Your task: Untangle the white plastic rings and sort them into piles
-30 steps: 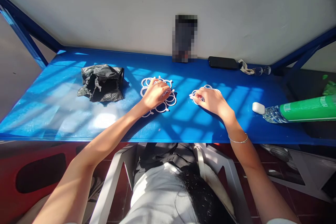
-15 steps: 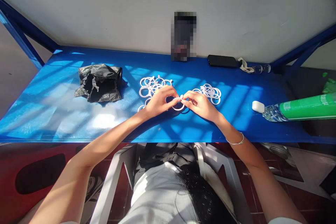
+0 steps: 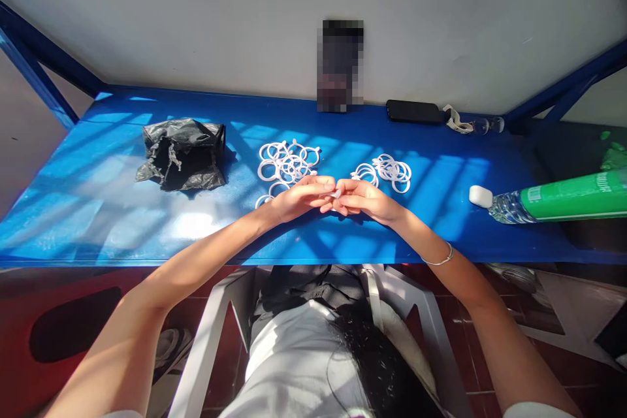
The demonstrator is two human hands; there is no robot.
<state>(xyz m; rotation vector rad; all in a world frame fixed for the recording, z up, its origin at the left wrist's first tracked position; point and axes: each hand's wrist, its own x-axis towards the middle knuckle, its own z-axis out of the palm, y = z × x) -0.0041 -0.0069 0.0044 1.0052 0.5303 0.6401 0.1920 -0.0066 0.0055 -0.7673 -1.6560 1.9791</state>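
My left hand (image 3: 307,197) and my right hand (image 3: 363,200) meet over the front middle of the blue table, fingertips together. Pinched between them is a white curtain ring (image 3: 337,194), mostly hidden behind the fingers; only a small pale part shows. Just beyond my left hand lies a loose spread of several white curtain rings (image 3: 289,162) with small tabs, a few of them close to my left wrist. A second, tighter heap of such rings (image 3: 393,172) lies beyond my right hand.
A torn black plastic bag (image 3: 183,153) sits at the left on the blue table (image 3: 235,235). Along the back are a blurred-out phone-like object (image 3: 340,65), a black phone (image 3: 414,111) and a watch (image 3: 458,120). A white case (image 3: 481,196) and a green-labelled bottle (image 3: 573,196) lie right.
Both hands have turned and closed in around the curtain ring, which showed as a full loop before and is now mostly covered. The ring groups on the table have stayed put.
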